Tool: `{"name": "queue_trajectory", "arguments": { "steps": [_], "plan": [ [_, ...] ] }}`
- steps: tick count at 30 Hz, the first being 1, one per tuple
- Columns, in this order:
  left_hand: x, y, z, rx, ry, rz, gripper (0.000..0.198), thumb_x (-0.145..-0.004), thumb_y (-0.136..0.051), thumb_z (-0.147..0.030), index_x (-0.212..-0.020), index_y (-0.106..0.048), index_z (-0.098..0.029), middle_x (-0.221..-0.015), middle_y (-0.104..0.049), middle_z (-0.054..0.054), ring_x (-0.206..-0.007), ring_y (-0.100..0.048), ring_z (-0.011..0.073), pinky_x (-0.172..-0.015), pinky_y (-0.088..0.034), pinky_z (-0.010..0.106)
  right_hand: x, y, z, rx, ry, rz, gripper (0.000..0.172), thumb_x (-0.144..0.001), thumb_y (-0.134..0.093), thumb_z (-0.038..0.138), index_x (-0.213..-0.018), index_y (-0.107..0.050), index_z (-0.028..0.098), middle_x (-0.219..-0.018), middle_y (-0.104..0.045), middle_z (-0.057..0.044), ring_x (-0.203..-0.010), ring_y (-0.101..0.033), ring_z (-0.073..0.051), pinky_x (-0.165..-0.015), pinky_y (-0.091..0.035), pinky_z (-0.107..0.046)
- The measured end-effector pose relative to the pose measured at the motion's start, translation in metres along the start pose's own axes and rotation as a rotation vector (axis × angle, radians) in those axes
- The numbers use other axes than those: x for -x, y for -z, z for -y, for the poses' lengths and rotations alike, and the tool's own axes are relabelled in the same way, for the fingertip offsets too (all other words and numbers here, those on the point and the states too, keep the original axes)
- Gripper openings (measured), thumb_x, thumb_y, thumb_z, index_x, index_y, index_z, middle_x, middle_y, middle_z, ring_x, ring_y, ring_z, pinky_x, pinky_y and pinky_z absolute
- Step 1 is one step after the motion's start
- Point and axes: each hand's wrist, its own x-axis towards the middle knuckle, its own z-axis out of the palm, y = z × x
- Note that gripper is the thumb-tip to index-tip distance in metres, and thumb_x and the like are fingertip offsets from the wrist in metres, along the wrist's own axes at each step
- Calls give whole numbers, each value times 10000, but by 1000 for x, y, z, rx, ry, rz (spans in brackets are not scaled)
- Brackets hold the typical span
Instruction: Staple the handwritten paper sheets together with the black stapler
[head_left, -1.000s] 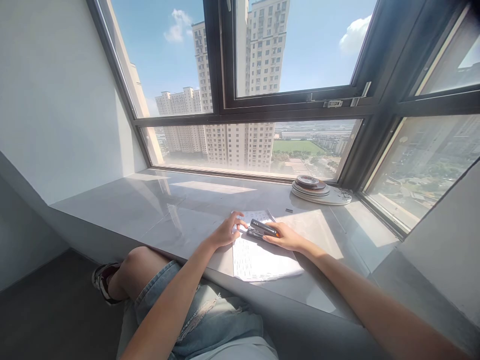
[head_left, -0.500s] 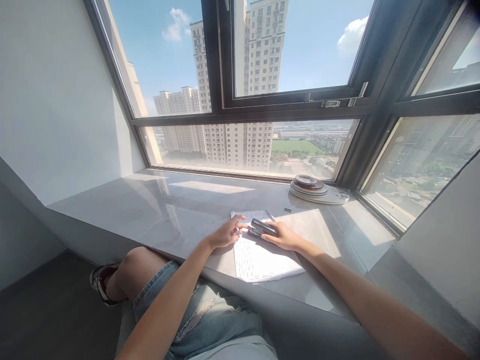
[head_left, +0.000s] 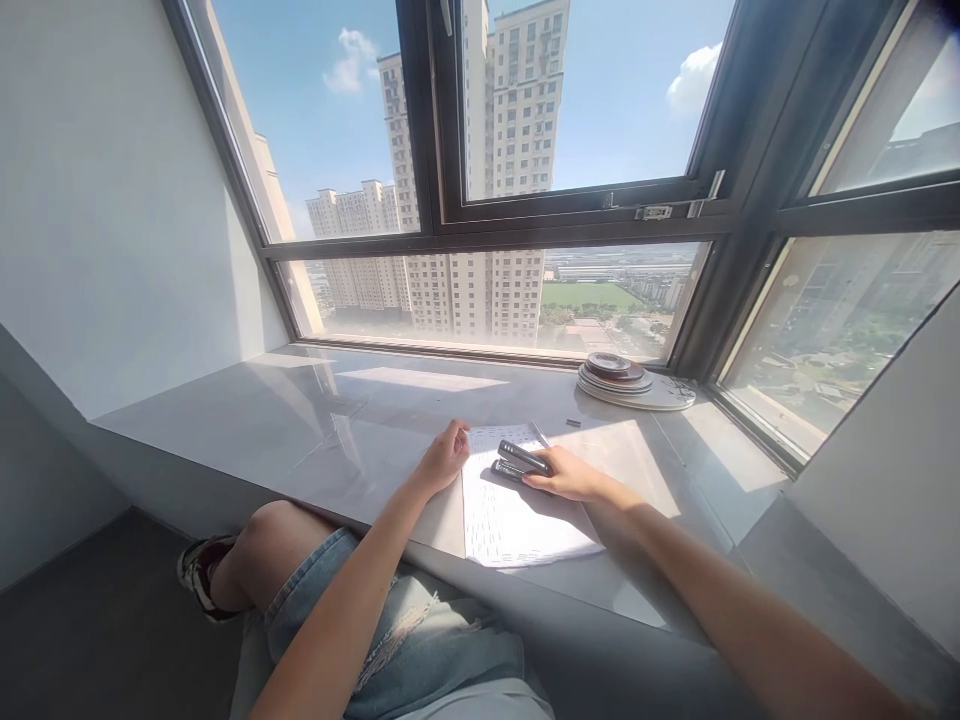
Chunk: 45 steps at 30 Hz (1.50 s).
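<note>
My right hand (head_left: 571, 473) is wrapped round the rear of a black stapler (head_left: 517, 457), whose jaws are apart over the upper part of a stack of white paper (head_left: 525, 525). Rows of short dark marks that look like staples cover the paper, densest along its left side. At the upper left edge of the sheets, my left hand (head_left: 444, 460) has its fingers curled in and closed on the paper's edge. A short dark strip, perhaps of staples (head_left: 573, 423), lies beyond the paper.
A stack of round plates or discs (head_left: 615, 368) sits on a pale board in the far right corner of the grey window sill (head_left: 315, 420). Dark-framed windows (head_left: 487, 240) rise behind. The sill's front edge runs just above my legs.
My left hand has drawn back from the stapler's front to the paper's upper left edge, its fingers curling closed. My right hand keeps the stapler almost in place.
</note>
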Motion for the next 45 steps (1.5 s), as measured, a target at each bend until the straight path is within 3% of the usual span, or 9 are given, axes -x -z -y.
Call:
{"name": "queue_trajectory", "arguments": {
  "steps": [8,13,20,26,30,34,39,42,45],
  "plan": [
    [1,-1,7,-96,29,88,192,-888,-469,-172,-1058,-530,-236,-766,-551,-16,-704,-556,171,-703,-430,287,21,34,-27,-5,-78,161,355,-769,-706,438,-1041,-715,209,-886,-741,-56,-745,-662,-229,-645,-475,-304],
    [2,-1,7,-89,30,151,172,-879,-484,-170,-1018,-562,-234,-757,-581,-10,-688,-563,175,-680,-409,286,41,64,-53,-136,-250,278,351,-733,-758,475,-966,-732,214,-738,-722,-54,-588,-645,-218,-549,-473,-314],
    [4,0,5,-72,46,153,166,-916,-468,-217,-1022,-594,-237,-681,-574,-21,-620,-543,179,-644,-391,288,60,87,-73,-230,-216,219,744,-685,-777,661,-1242,-689,175,-859,-693,-51,-723,-642,-204,-631,-498,-296],
    [3,1,4,-118,39,80,189,-863,-543,-181,-1017,-629,-248,-738,-673,-15,-670,-611,184,-681,-417,291,35,69,-102,123,-253,-466,528,-904,-517,632,-1083,-703,171,-878,-661,-93,-811,-607,-238,-764,-504,-369],
    [2,2,5,-139,67,4,166,-862,-550,-183,-982,-650,-239,-728,-681,-1,-705,-644,199,-711,-440,303,8,37,-119,317,-91,-387,441,-922,-525,471,-1246,-646,197,-1273,-593,-155,-1162,-598,-275,-1018,-476,-406],
    [0,2,1,-111,56,-105,170,-829,-545,-162,-957,-629,-235,-740,-662,6,-690,-615,195,-737,-449,315,-7,17,-123,507,-170,-273,444,-953,-479,396,-1333,-587,193,-1499,-471,-206,-1406,-446,-335,-1164,-349,-510],
    [-1,22,-24,341,149,-306,137,-775,-624,-233,-910,-608,-218,-766,-660,13,-748,-602,196,-793,-449,330,-2,15,-119,567,-194,-160,483,-1008,-362,432,-1410,-515,214,-1528,-467,-220,-1478,-361,-358,-1172,-319,-557],
    [10,49,-60,892,154,-483,184,-816,-603,-264,-990,-597,-206,-769,-633,13,-781,-582,179,-763,-440,298,-3,14,-115,570,-160,-133,462,-994,-380,416,-1415,-500,270,-1529,-481,-183,-1490,-341,-356,-1165,-310,-578],
    [29,75,-108,1316,9,-440,165,-795,-587,-175,-955,-575,-215,-703,-484,-26,-691,-484,131,-707,-428,261,-18,7,-107,544,-160,-87,484,-1013,-326,411,-1456,-450,258,-1555,-441,-194,-1513,-284,-359,-1169,-245,-620]
  ]
}}
